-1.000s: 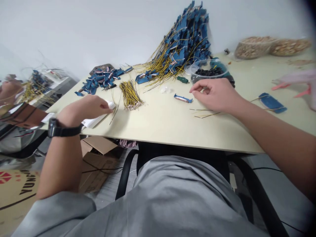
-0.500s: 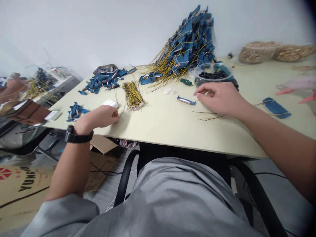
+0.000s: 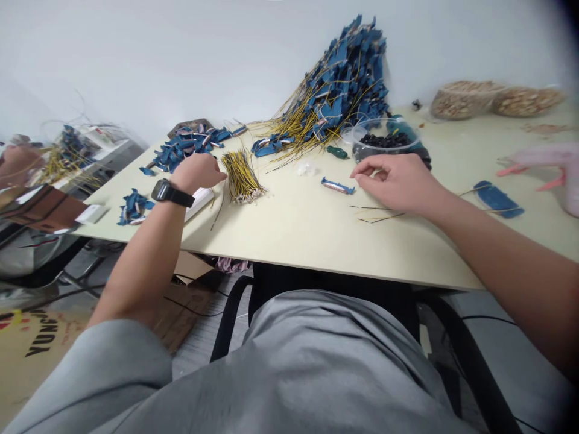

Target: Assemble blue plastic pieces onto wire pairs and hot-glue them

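Note:
My left hand [image 3: 201,171] is over the table beside the bundle of yellow and black wires [image 3: 242,175], thumb and fingertips pinched on a thin dark wire [image 3: 218,211] that hangs below them. My right hand [image 3: 392,178] rests at the right with loosely curled fingers, tips slightly apart, and nothing visible in them. Just left of its fingertips lies a small blue plastic part [image 3: 337,185] with a pale strip. Thin wires pass under this hand towards a flat blue piece [image 3: 499,199]. A white box [image 3: 199,204] is partly hidden behind my left wrist.
At the back stands a tall heap of blue parts with wires [image 3: 348,78]. A clear tub of black pieces [image 3: 389,140] and a green-handled tool [image 3: 337,152] are before it. More blue parts [image 3: 187,144] lie left. A pink glue gun [image 3: 554,169] sits right. Another person's hand [image 3: 20,163] shows far left.
My left hand has moved up and away from the table's front edge, to the wire bundle, with a thin wire hanging from it. My right hand has stayed beside the blue part.

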Available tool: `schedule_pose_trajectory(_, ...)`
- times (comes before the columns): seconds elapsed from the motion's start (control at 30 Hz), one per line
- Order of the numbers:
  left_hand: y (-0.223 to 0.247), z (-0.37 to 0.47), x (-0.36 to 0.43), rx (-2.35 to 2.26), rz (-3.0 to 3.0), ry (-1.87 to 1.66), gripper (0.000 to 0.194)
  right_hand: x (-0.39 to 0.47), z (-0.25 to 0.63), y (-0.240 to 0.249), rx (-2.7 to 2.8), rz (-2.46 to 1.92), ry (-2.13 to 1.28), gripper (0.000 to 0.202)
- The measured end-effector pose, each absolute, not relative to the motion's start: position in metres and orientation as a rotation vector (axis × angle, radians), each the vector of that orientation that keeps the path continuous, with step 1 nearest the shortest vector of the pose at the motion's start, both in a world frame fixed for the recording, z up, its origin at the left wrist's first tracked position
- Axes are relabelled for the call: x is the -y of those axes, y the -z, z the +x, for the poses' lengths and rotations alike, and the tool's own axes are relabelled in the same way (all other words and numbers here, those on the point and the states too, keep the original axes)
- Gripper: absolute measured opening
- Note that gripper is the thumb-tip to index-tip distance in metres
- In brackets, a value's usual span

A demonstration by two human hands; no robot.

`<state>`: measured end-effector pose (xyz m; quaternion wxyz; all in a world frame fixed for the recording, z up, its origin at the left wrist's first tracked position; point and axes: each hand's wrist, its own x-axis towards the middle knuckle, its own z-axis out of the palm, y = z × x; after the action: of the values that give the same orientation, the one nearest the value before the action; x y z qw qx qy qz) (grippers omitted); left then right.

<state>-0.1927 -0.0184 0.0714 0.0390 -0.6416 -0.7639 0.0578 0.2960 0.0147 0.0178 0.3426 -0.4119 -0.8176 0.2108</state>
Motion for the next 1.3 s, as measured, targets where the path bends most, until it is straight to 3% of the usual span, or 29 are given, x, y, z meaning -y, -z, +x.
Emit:
schedule_pose_trajectory(0.1, -0.061, -0.188, 0.001, 2.403, -1.817, -0.357, 0.053, -0.014, 0.296, -0.019, 2.113, -1.071, -0.525, 0.022)
schedule_pose_trajectory(0.2, -0.063, -0.182, 0.005, 2.453, -1.816, -0.25, 0.046, -0.013, 0.294, -0.021, 2.12, -1.078, -0.521, 0.021)
schedule_pose_trajectory(0.4, -0.119, -0.162, 0.041, 2.518, -1.756, -0.004, 0.033, -0.011, 0.294, -0.021, 2.112, -1.099, -0.538, 0.014)
schedule_pose_trajectory(0.57, -0.17, -0.116, 0.084, 2.46, -1.782, 0.67, 0.03, -0.013, 0.294, -0.021, 2.127, -1.119, -0.52, 0.005)
schedule_pose_trajectory(0.67, -0.177, -0.087, 0.091, 2.275, -2.161, 1.051, 0.013, -0.018, 0.293, -0.018, 2.105, -1.106, -0.548, 0.005)
schedule_pose_trajectory(0.77, -0.16, -0.051, 0.077, 2.228, -2.542, 1.227, 0.028, -0.024, 0.291, -0.013, 2.062, -1.049, -0.602, 0.006)
schedule_pose_trajectory(0.87, -0.124, -0.014, 0.053, 2.264, -2.836, 1.086, 0.039, -0.026, 0.289, -0.012, 2.015, -1.021, -0.663, 0.013)
schedule_pose_trajectory(1.07, -0.059, 0.014, 0.009, 2.091, -3.341, 0.943, 0.035, -0.022, 0.286, -0.019, 1.92, -1.076, -0.851, 0.022)
schedule_pose_trajectory(1.3, -0.05, 0.002, 0.0, 1.946, -3.536, 0.891, 0.027, -0.017, 0.282, -0.022, 1.784, -1.119, -1.028, 0.021)
